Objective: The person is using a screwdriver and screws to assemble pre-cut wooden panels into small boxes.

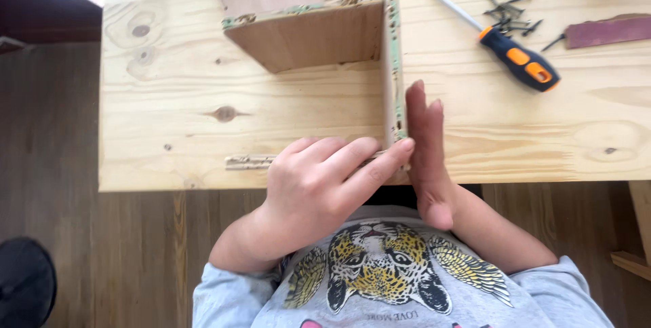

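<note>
Nearest me, my left hand (319, 179) curls over the near end of the brown plywood panel assembly (325, 36) at frame centre, fingers pressing it; my right hand (426, 145) lies flat, uncurled, bracing its upright side panel (392, 63) on the pale pine table (169, 111).

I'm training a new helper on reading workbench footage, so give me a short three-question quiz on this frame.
1. True or false: the right hand lies flat against the outer face of the upright plywood panel.
2. Which tool lies on the pine table? A) hammer B) screwdriver C) pliers
3. Fill in: the loose pile of dark ____ lies beside the screwdriver's shaft.

Key
1. True; the left hand presses at the panel's near end from the other side.
2. B, with an orange and dark handle.
3. Screws.
</note>
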